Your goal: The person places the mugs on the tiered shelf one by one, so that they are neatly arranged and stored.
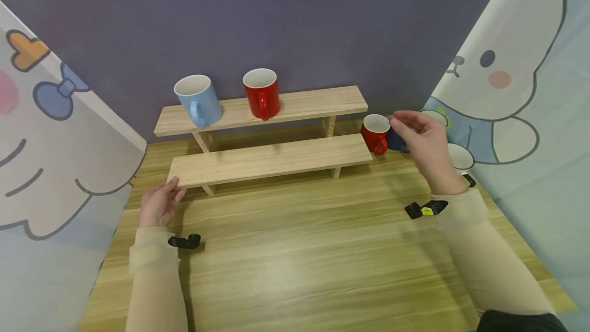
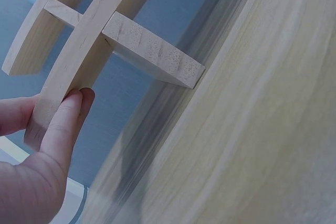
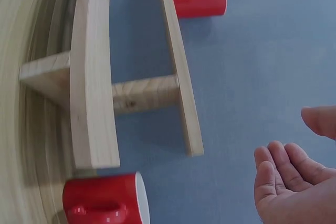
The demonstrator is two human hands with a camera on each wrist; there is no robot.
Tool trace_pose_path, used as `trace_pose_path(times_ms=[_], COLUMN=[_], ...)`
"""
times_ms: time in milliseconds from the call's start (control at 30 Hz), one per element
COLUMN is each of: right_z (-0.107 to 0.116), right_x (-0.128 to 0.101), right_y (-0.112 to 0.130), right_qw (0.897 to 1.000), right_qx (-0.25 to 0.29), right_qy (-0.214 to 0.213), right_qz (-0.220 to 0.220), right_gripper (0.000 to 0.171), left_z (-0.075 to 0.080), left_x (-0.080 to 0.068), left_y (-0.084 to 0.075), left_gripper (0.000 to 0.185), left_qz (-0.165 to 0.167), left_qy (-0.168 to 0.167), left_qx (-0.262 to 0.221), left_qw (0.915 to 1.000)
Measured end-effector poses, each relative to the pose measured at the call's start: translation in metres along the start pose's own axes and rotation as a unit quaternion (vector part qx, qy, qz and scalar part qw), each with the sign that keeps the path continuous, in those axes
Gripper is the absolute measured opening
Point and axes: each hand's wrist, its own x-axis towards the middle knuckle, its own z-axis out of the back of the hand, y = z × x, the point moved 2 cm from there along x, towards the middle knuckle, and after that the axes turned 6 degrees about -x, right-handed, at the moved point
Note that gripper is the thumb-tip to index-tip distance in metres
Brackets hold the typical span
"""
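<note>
My left hand (image 1: 161, 203) pinches the left end of the lower board of a two-tier wooden shelf (image 1: 272, 160); in the left wrist view the thumb and fingers (image 2: 60, 124) lie on opposite faces of that board. My right hand (image 1: 426, 145) is in the air off the shelf's right end, holding nothing, its thumb apart from its fingers in the right wrist view. Below and beside it stand a red mug (image 1: 374, 135) and a dark blue mug (image 1: 395, 141), the latter partly hidden by the hand. On the upper board are a light blue mug (image 1: 199, 102) and another red mug (image 1: 261, 95).
Right of my right hand, a white mug (image 1: 460, 158) stands near the wall, partly covered by the wrist, with another pale rim (image 1: 435, 117) behind. A grey wall (image 1: 295, 24) rises behind the shelf. Cartoon-printed panels flank the wooden table (image 1: 295, 250).
</note>
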Motion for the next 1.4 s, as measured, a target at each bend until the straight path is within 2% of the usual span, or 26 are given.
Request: trace_pose_path(times_ms=[267, 500, 800, 1000, 1100, 1233, 1333, 1400], right_z=[0.027, 0.049, 0.082, 0.109, 0.122, 0.138, 0.146, 0.151], right_x=[-0.008, -0.016, -0.027, -0.035, -0.040, -0.049, -0.052, -0.053], right_y=[-0.014, -0.030, -0.048, -0.060, -0.066, -0.075, -0.082, -0.087], right_qw=[0.997, 0.991, 0.990, 0.990, 0.989, 0.986, 0.980, 0.978], right_qx=[0.071, 0.130, 0.116, 0.078, 0.045, 0.025, 0.056, 0.032], right_qy=[-0.028, -0.040, -0.061, -0.087, -0.097, -0.106, -0.131, -0.136], right_qz=[0.000, -0.005, -0.044, -0.082, -0.102, -0.125, -0.138, -0.153], right_gripper=[0.030, 0.037, 0.043, 0.035, 0.038, 0.043, 0.037, 0.034], left_z=[0.002, 0.002, 0.001, 0.000, 0.001, 0.000, 0.000, -0.001], left_x=[-0.001, 0.000, 0.000, 0.000, 0.000, 0.001, 0.001, 0.001], left_y=[0.000, 0.000, 0.000, 0.000, 0.001, 0.001, 0.001, 0.000], left_gripper=[0.040, 0.045, 0.043, 0.041, 0.040, 0.038, 0.038, 0.037], left_qz=[0.003, 0.005, 0.003, -0.001, -0.001, 0.002, 0.003, 0.004], left_qy=[0.005, 0.000, -0.005, -0.006, -0.004, -0.004, -0.011, -0.017], left_qx=[-0.005, 0.004, 0.002, 0.005, 0.001, -0.003, -0.002, 0.000], left_qw=[1.0000, 1.0000, 1.0000, 1.0000, 1.0000, 1.0000, 0.9999, 0.9999])
